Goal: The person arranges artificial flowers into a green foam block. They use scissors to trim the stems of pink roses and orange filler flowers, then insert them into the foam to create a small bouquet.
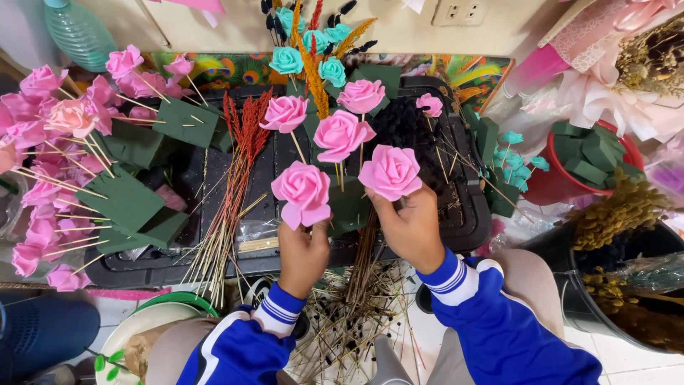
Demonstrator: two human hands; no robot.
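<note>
My left hand holds a pink foam rose by its stem, raised over a black tray. My right hand grips a second pink foam rose just to the right of the first. Behind them, three more pink roses on sticks stand in a dark green foam block, with teal roses and orange dried stalks farther back. Both sleeves are blue with white stripes.
Many pink roses on sticks lie over green foam blocks at left. Red dried stems cross the tray. A red bucket of foam pieces and a black bucket of dried plants stand at right. Twigs litter the floor.
</note>
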